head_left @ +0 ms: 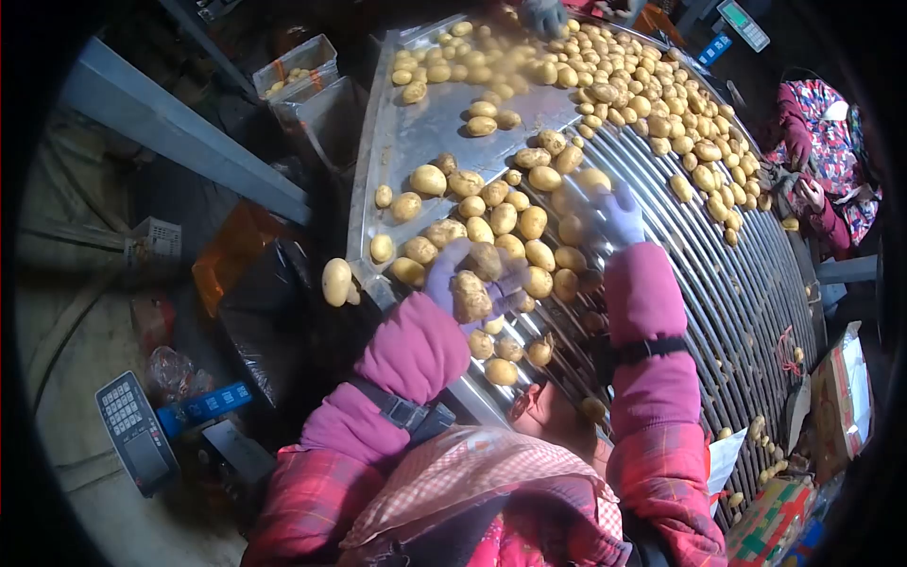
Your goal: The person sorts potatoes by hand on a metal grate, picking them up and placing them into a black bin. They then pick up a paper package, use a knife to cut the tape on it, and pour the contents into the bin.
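My left hand (442, 285), in a pale purple glove, cradles a brown-stained potato (471, 296). A second, darker potato (485, 261) lies against its fingers. My right hand (621, 219), gloved alike, is blurred; its fingertips are at a smeared potato (593, 180) that appears to be in their grip. Between and beyond both hands, loose potatoes (504, 218) cover the near end of a metal sheet (430, 128) and the slatted roller bed (694, 283). A pale, knobbly potato (337, 282) sits at the left rim.
A large heap of potatoes (652, 99) fills the far side. Another person's gloved hand (544, 15) works at the top, and a person in a patterned top (827, 142) stands at right. Crates (298, 71), a scale (137, 433) and a steel post (179, 123) are on the left; cartons (839, 402) at right.
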A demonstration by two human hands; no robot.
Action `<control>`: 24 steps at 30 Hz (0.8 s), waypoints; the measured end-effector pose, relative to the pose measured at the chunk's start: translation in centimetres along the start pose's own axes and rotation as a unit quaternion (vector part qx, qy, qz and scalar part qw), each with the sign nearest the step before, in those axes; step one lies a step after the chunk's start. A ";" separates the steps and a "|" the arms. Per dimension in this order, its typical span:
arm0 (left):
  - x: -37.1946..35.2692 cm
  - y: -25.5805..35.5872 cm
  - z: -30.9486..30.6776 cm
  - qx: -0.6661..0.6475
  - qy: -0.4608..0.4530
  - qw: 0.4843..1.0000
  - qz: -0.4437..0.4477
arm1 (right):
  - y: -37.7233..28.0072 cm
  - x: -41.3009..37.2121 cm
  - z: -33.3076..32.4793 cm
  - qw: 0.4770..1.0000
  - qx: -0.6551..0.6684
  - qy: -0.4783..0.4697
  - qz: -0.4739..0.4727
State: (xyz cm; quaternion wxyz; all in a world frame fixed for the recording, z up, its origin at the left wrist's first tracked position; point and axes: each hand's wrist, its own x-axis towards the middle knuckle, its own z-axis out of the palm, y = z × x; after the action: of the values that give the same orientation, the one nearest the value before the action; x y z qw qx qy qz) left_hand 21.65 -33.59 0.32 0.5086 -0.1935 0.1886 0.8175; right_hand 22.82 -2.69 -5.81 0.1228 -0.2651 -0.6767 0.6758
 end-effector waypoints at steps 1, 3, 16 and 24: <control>0.0 0.0 0.2 -0.003 -0.001 1.000 -0.006 | -0.9 -1.2 -0.1 0.996 0.078 -0.049 -0.018; -0.3 0.2 0.5 -0.014 -0.043 0.999 0.019 | -4.2 -6.1 2.0 0.997 0.005 -0.067 0.029; -0.3 0.8 -0.2 -0.154 -0.221 0.963 -0.002 | 2.2 -14.8 -8.3 0.897 -0.385 0.179 -0.125; 2.5 -0.2 -3.8 0.351 -0.209 0.870 0.276 | 6.4 -16.8 -8.1 0.717 -0.629 0.251 -0.164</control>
State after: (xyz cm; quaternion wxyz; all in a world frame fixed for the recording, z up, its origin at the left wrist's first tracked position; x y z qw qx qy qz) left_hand 21.29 -33.53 -4.24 0.3238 0.2332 0.3984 0.8259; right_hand 42.17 -4.98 -8.40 0.2018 -0.3257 -0.9233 -0.0279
